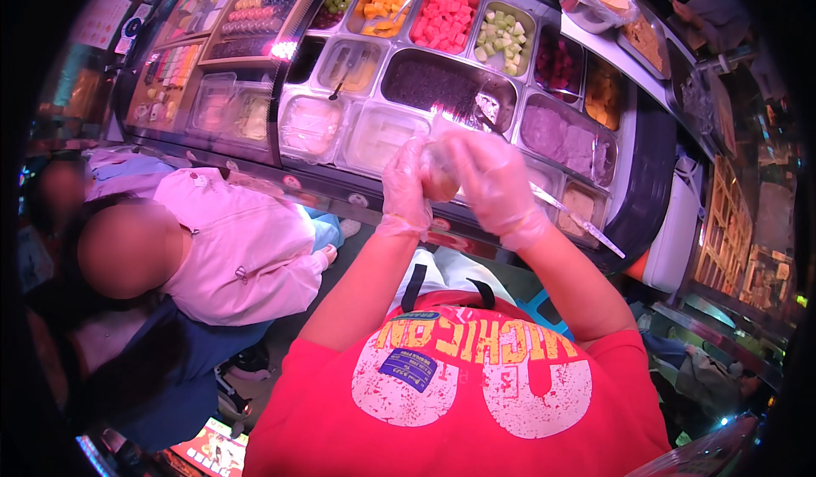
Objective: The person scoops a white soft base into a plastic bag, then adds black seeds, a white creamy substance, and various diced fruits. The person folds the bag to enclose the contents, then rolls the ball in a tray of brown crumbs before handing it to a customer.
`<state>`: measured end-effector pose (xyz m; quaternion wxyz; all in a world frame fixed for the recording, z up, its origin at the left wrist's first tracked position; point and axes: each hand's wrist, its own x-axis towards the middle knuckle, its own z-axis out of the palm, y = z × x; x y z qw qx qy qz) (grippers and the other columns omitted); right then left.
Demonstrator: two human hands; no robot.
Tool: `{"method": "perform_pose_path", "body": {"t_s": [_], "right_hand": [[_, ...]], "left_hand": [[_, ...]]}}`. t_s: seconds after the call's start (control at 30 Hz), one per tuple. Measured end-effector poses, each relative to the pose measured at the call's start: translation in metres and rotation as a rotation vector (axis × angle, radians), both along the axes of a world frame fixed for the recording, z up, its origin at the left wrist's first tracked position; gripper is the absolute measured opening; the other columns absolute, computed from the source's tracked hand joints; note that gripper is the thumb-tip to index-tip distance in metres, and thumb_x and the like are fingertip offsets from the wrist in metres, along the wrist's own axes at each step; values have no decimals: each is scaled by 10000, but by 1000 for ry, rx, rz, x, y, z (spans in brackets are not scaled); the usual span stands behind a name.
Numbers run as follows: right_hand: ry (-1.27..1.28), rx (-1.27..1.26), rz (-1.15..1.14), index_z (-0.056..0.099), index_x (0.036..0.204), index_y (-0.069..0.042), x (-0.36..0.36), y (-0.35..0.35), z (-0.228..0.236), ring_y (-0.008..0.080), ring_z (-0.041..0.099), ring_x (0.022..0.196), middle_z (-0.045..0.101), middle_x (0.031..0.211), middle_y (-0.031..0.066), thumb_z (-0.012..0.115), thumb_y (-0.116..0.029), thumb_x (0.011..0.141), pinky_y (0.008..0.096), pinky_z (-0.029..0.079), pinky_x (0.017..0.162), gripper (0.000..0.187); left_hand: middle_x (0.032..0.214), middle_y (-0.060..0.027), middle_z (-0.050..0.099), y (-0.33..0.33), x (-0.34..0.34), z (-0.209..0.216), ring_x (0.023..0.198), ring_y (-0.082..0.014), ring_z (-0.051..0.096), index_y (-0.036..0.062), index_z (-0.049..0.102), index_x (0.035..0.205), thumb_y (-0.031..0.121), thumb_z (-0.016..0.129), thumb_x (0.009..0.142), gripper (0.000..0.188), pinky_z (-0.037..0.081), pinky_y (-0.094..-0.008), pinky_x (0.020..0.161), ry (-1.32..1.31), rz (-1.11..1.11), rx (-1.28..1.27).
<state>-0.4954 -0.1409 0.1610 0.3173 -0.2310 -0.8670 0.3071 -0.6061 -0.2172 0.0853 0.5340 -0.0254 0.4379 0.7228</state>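
Observation:
Both my hands wear clear plastic gloves and meet over the near edge of a counter of food trays. My left hand (403, 190) is closed round the side of a small, round, brownish ball (440, 183). From the other side, my right hand (497, 190) bends its fingers over the ball's top. A pale, thin piece (449, 126) sticks up above the fingers; I cannot tell whether it belongs to the ball. Just beyond lies a tray of dark purple filling (425, 82) with a smeared scoop (487, 110) in it. To the right is a tray of lilac paste (561, 137).
Fruit trays line the back: mango (384, 3), pink cubes (442, 22), pale green cubes (503, 39). A white-handled spatula (580, 220) lies at right. Left stands a display case (195, 69) of coloured sweets. A person in pink (238, 239) stands close on my left.

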Motion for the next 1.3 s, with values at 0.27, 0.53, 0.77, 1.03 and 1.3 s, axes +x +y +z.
{"method": "perform_pose_path", "body": {"t_s": [0.27,0.53,0.77,1.03,1.3], "right_hand": [[-554,252,141,698,848,-24,-46,-43,-53,298,648,657,658,766,148,663,-364,901,468,495,580,346],[67,447,218,679,1138,-13,31,-33,-1,372,650,1058,631,1261,245,722,-284,866,486,501,936,386],[293,-556,-78,630,1316,-3,77,19,-68,359,621,1234,617,1376,182,643,-386,983,479,450,1105,508],[957,-1870,64,598,1301,5,183,103,-17,308,698,1016,689,1182,178,600,-495,1008,422,611,847,579],[584,-1062,-110,677,1243,17,289,118,-13,146,646,1026,697,1122,89,574,-472,1033,290,525,923,542]], "left_hand": [[1098,-116,662,-8,8,-52,1036,-227,643,41,561,1365,478,424,1084,538,562,-388,902,352,-349,233],[1102,-113,665,-8,13,-13,1087,-259,644,44,551,1401,451,443,1079,530,539,-408,974,-420,-193,155],[1368,-100,579,27,84,27,1283,-227,538,27,473,1472,564,288,1097,681,409,-409,1109,-140,-112,136],[1326,-121,610,73,165,62,1273,-234,565,20,527,1424,522,472,1060,622,458,-429,1064,368,-110,80],[1438,-131,480,124,307,86,1278,-190,516,0,183,1613,260,761,931,931,458,-309,1028,519,-451,97]]}}
